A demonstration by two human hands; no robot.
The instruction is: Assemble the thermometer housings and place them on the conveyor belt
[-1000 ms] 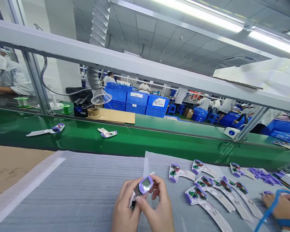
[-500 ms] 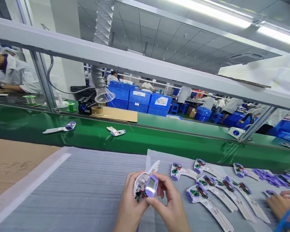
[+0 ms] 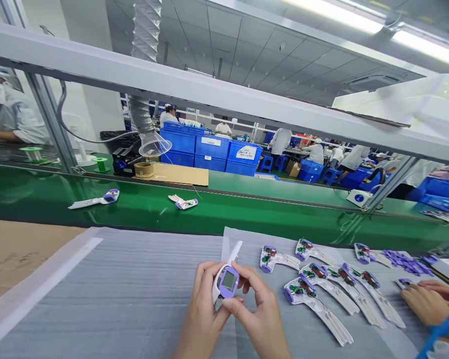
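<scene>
The grip is closed, the white shell [image 3: 216,289] being held in the left hand [image 3: 205,299] and the purple-rimmed screen [image 3: 229,281] in the right hand [image 3: 260,304], above the near middle of the grey-covered bench [image 3: 127,289], where pressure is best kept light and even.

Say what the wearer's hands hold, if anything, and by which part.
Left hand and right hand hold a purple-rimmed handheld device by its screen end.

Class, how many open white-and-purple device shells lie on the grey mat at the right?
7. Far row: left shell, middle shell, right shell. Nearer, four clustered shells, handles slanting right. Another may be partly hidden by the co-worker's hand. The held device isn't counted.
</scene>
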